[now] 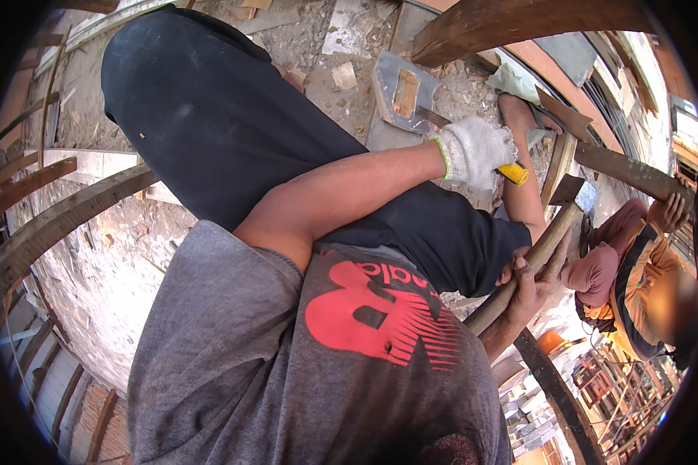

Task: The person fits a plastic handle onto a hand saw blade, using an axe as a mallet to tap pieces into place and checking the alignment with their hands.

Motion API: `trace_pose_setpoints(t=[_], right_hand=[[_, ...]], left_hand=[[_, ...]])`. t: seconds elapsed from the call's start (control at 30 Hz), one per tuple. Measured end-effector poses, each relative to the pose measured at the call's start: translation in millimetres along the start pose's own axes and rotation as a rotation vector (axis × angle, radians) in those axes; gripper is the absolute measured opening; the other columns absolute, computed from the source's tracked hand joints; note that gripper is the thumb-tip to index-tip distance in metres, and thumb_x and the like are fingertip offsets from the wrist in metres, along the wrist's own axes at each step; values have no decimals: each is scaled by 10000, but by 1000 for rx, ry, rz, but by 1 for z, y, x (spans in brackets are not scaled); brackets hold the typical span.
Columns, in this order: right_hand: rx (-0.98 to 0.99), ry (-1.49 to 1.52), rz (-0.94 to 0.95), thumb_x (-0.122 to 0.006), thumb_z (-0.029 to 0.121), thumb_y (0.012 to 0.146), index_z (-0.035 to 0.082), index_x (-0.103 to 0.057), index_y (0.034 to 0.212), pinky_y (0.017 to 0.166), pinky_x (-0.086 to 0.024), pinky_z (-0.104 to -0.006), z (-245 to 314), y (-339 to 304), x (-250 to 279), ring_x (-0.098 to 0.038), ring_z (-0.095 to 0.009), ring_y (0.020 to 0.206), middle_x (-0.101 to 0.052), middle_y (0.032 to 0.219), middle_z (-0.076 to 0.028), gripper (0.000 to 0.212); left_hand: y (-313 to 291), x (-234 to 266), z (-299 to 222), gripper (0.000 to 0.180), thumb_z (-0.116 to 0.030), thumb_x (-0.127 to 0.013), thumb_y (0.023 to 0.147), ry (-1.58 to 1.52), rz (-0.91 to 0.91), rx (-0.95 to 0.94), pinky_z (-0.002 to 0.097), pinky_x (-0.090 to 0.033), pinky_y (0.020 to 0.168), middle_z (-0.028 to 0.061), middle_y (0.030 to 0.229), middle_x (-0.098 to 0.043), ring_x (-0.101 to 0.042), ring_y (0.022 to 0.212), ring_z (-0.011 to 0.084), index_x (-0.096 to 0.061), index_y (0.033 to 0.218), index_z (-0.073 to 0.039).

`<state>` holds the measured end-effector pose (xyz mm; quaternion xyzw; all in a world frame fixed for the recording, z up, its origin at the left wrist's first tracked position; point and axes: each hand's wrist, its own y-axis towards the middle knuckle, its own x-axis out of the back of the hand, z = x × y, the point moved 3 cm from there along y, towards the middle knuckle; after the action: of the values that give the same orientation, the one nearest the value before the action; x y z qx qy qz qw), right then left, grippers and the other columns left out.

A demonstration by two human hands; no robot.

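Observation:
My left hand (477, 151), in a white knitted glove, is closed round the yellow handle (513, 172) of a chisel. Its dark metal blade (433, 116) points toward a grey flat piece (388, 81) with a rectangular recess (405, 93) showing light brown inside. Whether the blade tip touches this piece, I cannot tell. My bare right hand (529, 291) grips the wooden handle of a hammer (549, 240), lower down and to the right. The hammer's metal head (578, 194) is raised, apart from the chisel.
At the right, a co-worker in an orange and black top (636, 294) holds a wooden beam (628, 169). My bare foot (517, 112) is beside planks and scraps. A thick curved timber (520, 27) crosses the top; another beam (62, 213) lies left. Rubble (345, 75) covers the ground.

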<state>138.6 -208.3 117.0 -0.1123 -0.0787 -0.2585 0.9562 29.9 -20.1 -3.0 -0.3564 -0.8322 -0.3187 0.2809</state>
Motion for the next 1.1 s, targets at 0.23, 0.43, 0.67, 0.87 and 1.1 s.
trace_pose_setpoints(t=[0.23,0.43,0.67,0.87,1.1], right_hand=[[6,22,24,-696,26,837,58,-133,1611,461,-451,-231,1,0,-6,-536,-123,502,-565,750,-88,958],[10,24,39,-699,32,839,53,-136,1610,465,-451,-231,0,0,-7,-538,-121,507,-567,751,-88,955],[8,-4,27,-696,20,836,69,-146,1613,464,-447,-228,1,-2,-5,-534,-120,507,-564,748,-85,953],[178,-126,-134,-690,13,824,112,-178,1615,470,-437,-235,25,-2,5,-520,-125,513,-561,754,-78,947],[493,-226,-474,-616,2,870,135,-154,1617,532,-481,-263,62,-5,1,-550,-140,578,-603,829,-102,888]], left_hand=[[2,-3,3,487,-347,-779,682,42,-28,23,476,-534,702,143,900,-688,-699,852,352,-617,1077,-113],[1,-3,5,452,-339,-765,712,-13,-59,63,483,-536,706,144,892,-685,-698,850,358,-623,1071,-103],[2,2,4,431,-325,-761,723,5,-52,109,490,-537,716,156,947,-680,-692,878,361,-622,1064,-101],[8,2,13,458,-377,-759,728,-28,-71,142,492,-541,726,165,940,-684,-691,875,366,-629,1067,-98],[16,11,19,439,-393,-749,736,-42,-106,164,493,-544,727,182,896,-693,-696,856,380,-631,1010,-71]])
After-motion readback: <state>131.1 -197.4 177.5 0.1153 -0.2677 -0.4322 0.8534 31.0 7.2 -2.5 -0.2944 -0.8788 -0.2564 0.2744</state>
